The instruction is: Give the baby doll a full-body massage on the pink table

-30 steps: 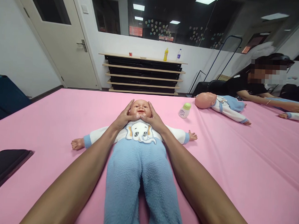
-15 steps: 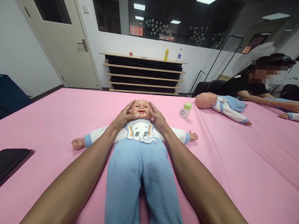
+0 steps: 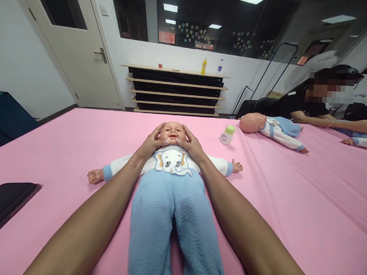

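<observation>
A baby doll point(image 3: 170, 201) lies face up on the pink table cover, its arms spread and its legs toward me. It wears blue fleece trousers and a white top with an elephant on it. My left hand point(image 3: 152, 143) cups one side of the doll's head point(image 3: 172, 131), fingers along the temple and thumb on the chin. On the other side my right hand point(image 3: 192, 144) mirrors it, its thumb also at the chin. Both hands grip the head between them. The fingers' undersides are hidden against the head.
A white bottle with a green cap point(image 3: 227, 135) stands right of the doll. Farther right lies a second doll point(image 3: 254, 123), near a co-worker point(image 3: 313, 98) with another doll. A black flat case point(image 3: 7, 205) lies at the left edge. Stacked boards point(image 3: 176, 84) stand behind the table.
My right thumb has moved inward onto the doll's chin, beside the left thumb. The left hand and the doll have hardly moved. The co-worker's hands have shifted slightly.
</observation>
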Tool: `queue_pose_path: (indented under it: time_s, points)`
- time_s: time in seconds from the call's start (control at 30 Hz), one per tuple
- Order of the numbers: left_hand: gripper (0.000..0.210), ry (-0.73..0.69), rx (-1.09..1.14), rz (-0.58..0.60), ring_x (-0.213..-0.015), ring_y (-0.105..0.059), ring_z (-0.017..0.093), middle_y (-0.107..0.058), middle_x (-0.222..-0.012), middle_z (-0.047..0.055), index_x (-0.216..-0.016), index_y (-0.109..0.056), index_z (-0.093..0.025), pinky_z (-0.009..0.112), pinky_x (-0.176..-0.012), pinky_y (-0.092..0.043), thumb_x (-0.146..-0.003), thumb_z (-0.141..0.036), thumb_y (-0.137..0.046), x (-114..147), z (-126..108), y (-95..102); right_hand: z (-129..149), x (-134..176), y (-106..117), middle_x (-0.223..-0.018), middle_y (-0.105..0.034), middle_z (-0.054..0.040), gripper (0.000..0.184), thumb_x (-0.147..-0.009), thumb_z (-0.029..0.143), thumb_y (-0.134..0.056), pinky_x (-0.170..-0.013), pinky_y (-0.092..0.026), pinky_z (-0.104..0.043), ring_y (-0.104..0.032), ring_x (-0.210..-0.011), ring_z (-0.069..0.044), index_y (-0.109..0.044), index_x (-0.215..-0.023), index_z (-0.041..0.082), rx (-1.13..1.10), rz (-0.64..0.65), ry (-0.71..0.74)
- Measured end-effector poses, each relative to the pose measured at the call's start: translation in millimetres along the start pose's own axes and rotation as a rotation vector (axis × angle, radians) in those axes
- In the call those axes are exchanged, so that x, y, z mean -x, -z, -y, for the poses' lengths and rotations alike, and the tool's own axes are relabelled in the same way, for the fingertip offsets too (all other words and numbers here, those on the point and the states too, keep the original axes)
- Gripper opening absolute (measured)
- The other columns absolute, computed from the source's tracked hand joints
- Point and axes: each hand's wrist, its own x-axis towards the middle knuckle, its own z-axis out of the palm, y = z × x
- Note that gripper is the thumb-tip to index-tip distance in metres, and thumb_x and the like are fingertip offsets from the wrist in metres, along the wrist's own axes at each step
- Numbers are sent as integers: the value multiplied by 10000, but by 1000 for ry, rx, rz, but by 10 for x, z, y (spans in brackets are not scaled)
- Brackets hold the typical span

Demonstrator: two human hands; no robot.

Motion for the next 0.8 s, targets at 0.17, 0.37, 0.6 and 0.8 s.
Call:
queue_pose_path:
  time_s: [0.17,0.37,0.6,0.8]
  points:
    - [851,27,67,0,-1297,-522,324,-448,-1492,108,-1506,-359,-268,463,-1094,-438,-746,-245,-743,-4,-16,3,-47,-34,6,-1423,-536,-38,916,-750,479,-772,-1091,-456,-414,-571,-1249,-264,-328,-1524,271,-115,-8,-30]
    - [977,-9,-56,-9,-1311,-503,343,-437,-1499,107,-1515,-337,-281,471,-1099,-431,-672,-264,-831,-2,3,-7,69,65,-50,-1510,-430,-19,994,-692,470,-830,-1136,-408,-398,-476,-1344,-262,-320,-1525,288,91,-28,27]
    - [939,-11,-25,-22,-1340,-471,342,-452,-1490,95,-1486,-397,-279,465,-1114,-420,-654,-221,-827,-3,1,-3,31,29,-22,-1489,-459,-33,992,-691,447,-831,-1114,-431,-398,-496,-1325,-266,-322,-1525,274,30,-8,4]
    - [825,21,60,-21,-1274,-544,313,-443,-1496,113,-1490,-392,-254,445,-1057,-480,-738,-244,-733,-29,11,54,-15,-12,-21,-1427,-530,-25,895,-783,565,-716,-1091,-455,-428,-567,-1253,-263,-307,-1530,291,-90,-19,-63]
